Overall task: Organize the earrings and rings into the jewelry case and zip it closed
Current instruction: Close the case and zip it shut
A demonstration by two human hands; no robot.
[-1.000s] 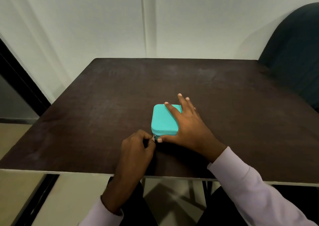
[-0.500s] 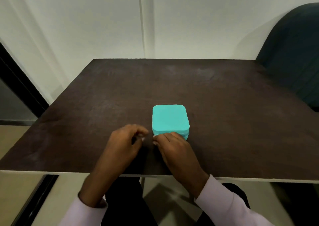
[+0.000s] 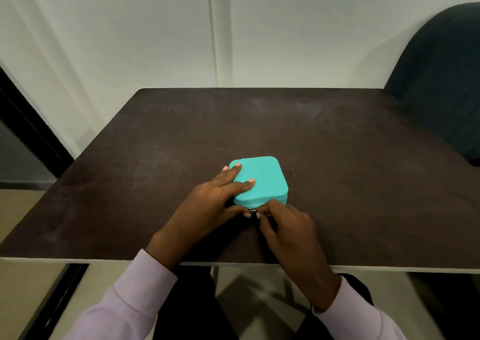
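Observation:
A turquoise square jewelry case [image 3: 265,178] lies with its lid down on the dark table [image 3: 337,144], turned slightly askew. My left hand [image 3: 210,199] lies flat over the case's left side, its straight fingers pressing on the lid. My right hand [image 3: 283,222] sits at the case's near edge and pinches the small metal zipper pull [image 3: 252,210] between thumb and fingers. No earrings or rings are in sight.
A dark upholstered chair [image 3: 439,85] stands at the table's far right corner. A pale wall runs behind the table. The table's near edge [image 3: 233,263] lies just below my wrists, with my lap beneath it.
The hands swapped roles: my left hand moved up onto the lid, and my right hand came off the lid to the near edge and took the zipper pull. The case rotated slightly.

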